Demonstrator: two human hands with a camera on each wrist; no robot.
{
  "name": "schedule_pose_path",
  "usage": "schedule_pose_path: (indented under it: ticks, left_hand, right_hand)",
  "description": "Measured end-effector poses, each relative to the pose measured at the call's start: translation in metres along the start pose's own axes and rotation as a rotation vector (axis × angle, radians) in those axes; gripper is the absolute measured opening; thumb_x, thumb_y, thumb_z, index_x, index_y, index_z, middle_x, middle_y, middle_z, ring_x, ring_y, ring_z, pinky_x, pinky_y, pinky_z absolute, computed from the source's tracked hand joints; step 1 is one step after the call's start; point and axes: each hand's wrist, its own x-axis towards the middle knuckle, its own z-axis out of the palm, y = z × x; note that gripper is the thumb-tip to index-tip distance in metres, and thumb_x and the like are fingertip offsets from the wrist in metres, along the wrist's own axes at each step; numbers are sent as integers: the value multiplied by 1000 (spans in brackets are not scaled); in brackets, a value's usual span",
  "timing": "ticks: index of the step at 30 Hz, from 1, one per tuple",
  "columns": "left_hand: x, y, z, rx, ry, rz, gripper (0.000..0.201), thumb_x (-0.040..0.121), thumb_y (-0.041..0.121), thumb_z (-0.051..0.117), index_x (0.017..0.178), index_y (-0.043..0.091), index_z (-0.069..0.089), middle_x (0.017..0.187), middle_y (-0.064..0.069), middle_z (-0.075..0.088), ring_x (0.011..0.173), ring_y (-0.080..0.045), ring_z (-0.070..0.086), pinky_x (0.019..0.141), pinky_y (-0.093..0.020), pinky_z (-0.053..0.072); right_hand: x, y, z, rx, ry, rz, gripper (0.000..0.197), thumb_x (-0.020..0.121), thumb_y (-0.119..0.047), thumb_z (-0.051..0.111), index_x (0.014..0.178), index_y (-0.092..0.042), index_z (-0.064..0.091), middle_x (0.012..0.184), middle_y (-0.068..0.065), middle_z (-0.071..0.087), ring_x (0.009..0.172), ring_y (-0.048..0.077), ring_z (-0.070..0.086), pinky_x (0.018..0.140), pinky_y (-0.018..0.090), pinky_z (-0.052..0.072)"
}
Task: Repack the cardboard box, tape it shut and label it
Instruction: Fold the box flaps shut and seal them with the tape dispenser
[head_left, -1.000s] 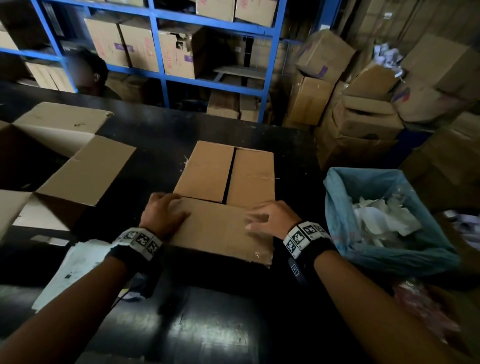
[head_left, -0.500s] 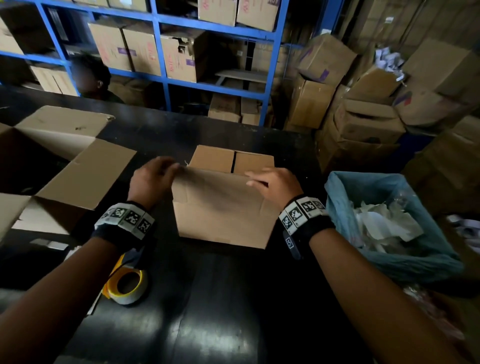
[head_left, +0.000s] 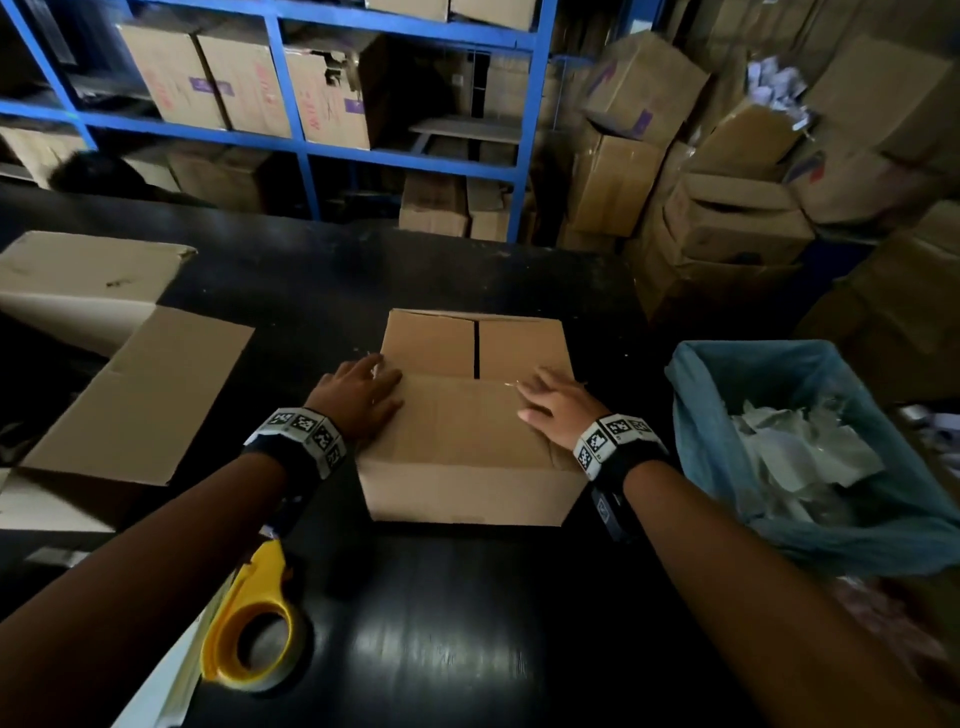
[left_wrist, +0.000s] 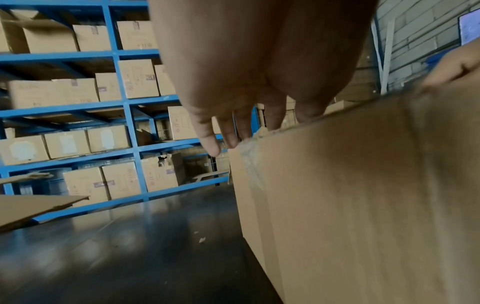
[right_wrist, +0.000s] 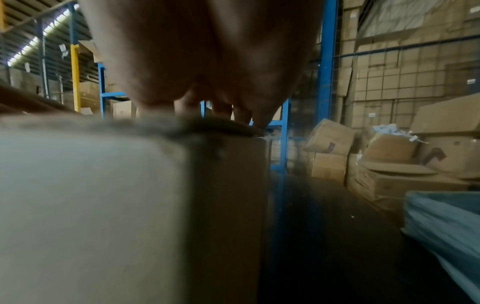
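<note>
the cardboard box sits on the dark counter straight ahead, between the two arms, with its two short flaps already folded in and the near long flap laid down over them. the left hand lies flat on the left end of that flap, fingers spread and fairly straight, holding nothing; the left wrist view shows the fingertips reaching past the box's top corner. the right hand presses the right end the same way, fingers extended on the cardboard. the far part of the top shows the inner flaps and the dark slit between them, so the closing looks only partly done; a far long flap is not clearly visible. packing itself seems finished, though the contents are hidden. no tape runs across the top, and no label shows on the visible faces. the yellow tape dispenser lies untouched on the counter beside the left forearm, near the front edge. left, by my reading: finish the flaps, tape the seam, stick on a label.
</note>
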Motion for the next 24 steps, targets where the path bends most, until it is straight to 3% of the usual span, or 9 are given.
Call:
schedule_pose_path:
  ticks: [4,7,10,13,17,21,24]
  left_hand:
    - [18,-15,2,-49,-8,31,54,92,56,33,141,34,33,153,-4,22,135,-30,29,108,-52,31]
    - [43,-24,-4,-183,-12,-57,58,92,55,34,143,28,33,153,-4,25,137,-29,29,110,-50,27]
    - [72,-27,-16,-444,-15,-127,49,94,47,37,132,17,46,134,-12,50,119,-30,50,100,-44,40]
    - [103,-27,-24,-625,0,-220,38,97,40,39,126,19,53,117,-16,61,97,-30,61,85,-38,50]
    - [139,-23,-22,-713,51,-359,42,96,45,42,123,20,60,117,-14,63,104,-31,60,93,-39,46]
    - [162,-20,-18,-646,133,-367,32,93,36,50,115,19,67,119,-10,65,111,-28,58,90,-28,41]
    - [169,-22,-16,-650,221,-314,32,89,27,57,120,20,63,118,-7,66,109,-23,60,90,-26,41]
  right_hand:
    - [14,14,-13,121,47,-22,37,92,-40,54,127,-27,61,132,1,58,123,21,50,102,27,35]
    - [40,29,-34,254,58,50,31,91,-38,57,117,-24,68,120,1,67,112,18,61,99,28,45]
    - [75,47,-52,270,101,157,35,90,-38,58,122,-25,64,116,1,69,105,17,63,89,23,45]
    - [111,64,-60,271,97,244,42,92,-40,54,130,-24,57,121,3,66,113,23,59,95,28,44]
    - [149,74,-58,292,70,324,38,95,-43,47,117,-18,66,121,8,65,114,28,58,91,28,43]
    - [172,79,-50,299,-24,391,40,95,-41,51,124,-15,62,128,11,62,117,29,56,92,27,41]
    - [178,86,-48,402,106,369,45,87,-31,66,127,-13,60,126,9,63,116,24,58,93,24,41]
